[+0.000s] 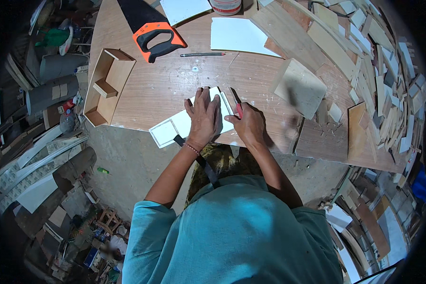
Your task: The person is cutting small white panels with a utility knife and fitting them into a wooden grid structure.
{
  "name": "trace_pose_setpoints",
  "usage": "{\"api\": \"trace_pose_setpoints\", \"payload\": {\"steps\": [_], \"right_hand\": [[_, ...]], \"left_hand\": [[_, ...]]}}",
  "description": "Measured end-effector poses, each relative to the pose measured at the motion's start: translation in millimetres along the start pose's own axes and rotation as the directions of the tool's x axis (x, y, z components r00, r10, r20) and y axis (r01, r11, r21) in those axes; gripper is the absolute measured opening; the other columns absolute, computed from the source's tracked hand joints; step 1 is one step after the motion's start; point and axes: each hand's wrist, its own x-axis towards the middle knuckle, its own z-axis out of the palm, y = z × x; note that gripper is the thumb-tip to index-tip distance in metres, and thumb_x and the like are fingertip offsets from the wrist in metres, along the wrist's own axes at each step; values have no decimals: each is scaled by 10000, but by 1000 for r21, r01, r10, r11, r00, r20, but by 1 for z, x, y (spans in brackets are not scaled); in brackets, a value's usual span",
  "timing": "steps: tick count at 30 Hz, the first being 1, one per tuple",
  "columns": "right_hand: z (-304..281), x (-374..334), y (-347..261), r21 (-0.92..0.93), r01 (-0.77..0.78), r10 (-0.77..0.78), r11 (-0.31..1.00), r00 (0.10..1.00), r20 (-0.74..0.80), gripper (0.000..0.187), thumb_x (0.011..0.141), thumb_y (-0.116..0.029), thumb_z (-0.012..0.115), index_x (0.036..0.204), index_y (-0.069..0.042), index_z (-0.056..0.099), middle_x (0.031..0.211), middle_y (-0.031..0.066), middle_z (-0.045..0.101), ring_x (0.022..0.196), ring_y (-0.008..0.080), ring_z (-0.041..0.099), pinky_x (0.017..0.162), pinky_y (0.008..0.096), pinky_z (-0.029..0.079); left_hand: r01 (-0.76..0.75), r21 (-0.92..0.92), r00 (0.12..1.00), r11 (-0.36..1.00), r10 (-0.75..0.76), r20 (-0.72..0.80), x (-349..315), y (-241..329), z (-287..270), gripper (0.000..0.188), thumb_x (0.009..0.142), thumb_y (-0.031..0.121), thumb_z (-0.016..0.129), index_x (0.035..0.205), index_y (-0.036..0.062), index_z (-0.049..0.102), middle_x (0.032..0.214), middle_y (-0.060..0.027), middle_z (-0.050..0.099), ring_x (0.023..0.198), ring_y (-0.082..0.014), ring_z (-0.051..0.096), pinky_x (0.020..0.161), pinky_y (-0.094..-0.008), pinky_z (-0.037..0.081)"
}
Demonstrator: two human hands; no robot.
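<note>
A white rectangular board (181,117) lies aslant near the front edge of the workbench, with a grey outline marked on its left end. My left hand (203,113) rests flat on it with fingers stretched out. My right hand (249,124) is closed around a red-handled knife (238,105), its thin blade pointing away from me. Beside the board's right end, between my two hands, lies a narrow white strip (226,102); whether it is joined to the board I cannot tell. Just beyond the hands is a dark pencil (202,54).
An orange-and-black handsaw (159,40) lies at the back left, above an open wooden box frame (110,85). A white panel (241,37) lies at the back. To the right stand a pale wooden block (300,87) and a heap of wood offcuts (378,80) on the workbench (146,94).
</note>
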Motion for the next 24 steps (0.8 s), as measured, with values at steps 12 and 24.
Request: {"api": "trace_pose_setpoints", "payload": {"steps": [12,24], "right_hand": [[-2,2,-3,-94,10,-6,996,999,33,379,669,-285,737,864,-8,567,777,190,613,743,359,599,658,430,448],[-8,-14,-23,-260,102,-85,960,994,76,274,871,-196,454,912,75,471,728,301,581,718,424,593,652,499,445]], "left_hand": [[265,82,953,961,-248,-175,21,22,12,508,845,175,427,1320,31,318,1385,-151,291,1311,-301,228,1054,-524,83],[380,72,924,922,-375,-76,27,26,9,492,858,218,383,1331,92,336,1438,-59,242,1346,-237,158,1070,-506,45]]}}
